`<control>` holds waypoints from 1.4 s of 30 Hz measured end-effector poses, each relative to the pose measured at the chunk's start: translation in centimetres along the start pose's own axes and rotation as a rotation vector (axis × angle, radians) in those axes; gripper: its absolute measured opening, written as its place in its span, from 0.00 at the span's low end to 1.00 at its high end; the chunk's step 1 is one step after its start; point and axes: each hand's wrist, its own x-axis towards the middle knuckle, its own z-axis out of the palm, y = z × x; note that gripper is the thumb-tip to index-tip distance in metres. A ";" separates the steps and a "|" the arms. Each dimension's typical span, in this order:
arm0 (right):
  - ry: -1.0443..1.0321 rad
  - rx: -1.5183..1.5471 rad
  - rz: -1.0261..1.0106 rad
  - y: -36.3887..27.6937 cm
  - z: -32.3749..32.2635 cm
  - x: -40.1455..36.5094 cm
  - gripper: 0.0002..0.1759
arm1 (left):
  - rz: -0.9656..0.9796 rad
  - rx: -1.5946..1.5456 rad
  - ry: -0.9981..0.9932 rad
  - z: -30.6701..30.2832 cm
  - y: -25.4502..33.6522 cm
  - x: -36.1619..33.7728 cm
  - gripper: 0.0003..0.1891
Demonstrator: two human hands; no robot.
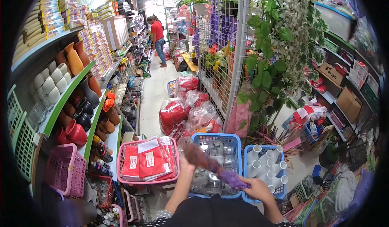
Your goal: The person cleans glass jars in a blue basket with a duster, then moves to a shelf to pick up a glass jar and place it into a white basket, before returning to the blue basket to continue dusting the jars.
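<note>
A long bundle, brown at its upper left end and purple at its lower right end, is held slantwise in front of me; motion blur hides its exact kind. My right hand is closed round the purple end. At the brown end, my left hand has its fingers partly hidden behind the bundle and seems closed on it. Beneath the bundle stands a blue basket of clear glass jars. To its right, another blue basket holds white vases. A pink basket holds red plastic-wrapped packets.
Shelves at left carry vases and boxes. Bagged red goods lie on the aisle floor. A white wire rack with hanging leaves rises ahead. A person in a red shirt stands farther along.
</note>
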 end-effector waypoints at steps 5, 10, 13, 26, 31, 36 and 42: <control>0.117 0.074 -0.004 -0.7 3.0 -0.5 0.30 | -0.028 0.025 0.056 0.1 0.7 -0.3 0.19; 0.002 0.105 0.053 -2.0 3.8 -2.1 0.31 | 0.070 0.117 0.223 1.0 0.3 -1.6 0.17; 0.299 0.149 0.111 -3.4 5.3 -2.4 0.30 | 0.064 0.145 0.229 1.0 0.5 -2.3 0.16; 0.180 -0.144 0.025 -6.2 3.2 -2.7 0.34 | 0.346 0.706 0.219 -2.3 1.3 -4.7 0.14; 0.189 -0.170 0.063 -6.5 2.4 -3.5 0.32 | 0.394 0.706 0.126 -1.9 2.0 -5.5 0.16; 0.418 -0.224 0.120 -4.7 1.4 -3.6 0.31 | 0.725 1.217 0.114 0.2 2.6 -7.3 0.11; 0.266 -0.094 -0.035 -4.6 1.9 -3.3 0.31 | 1.323 1.945 -0.163 2.3 3.8 -8.5 0.18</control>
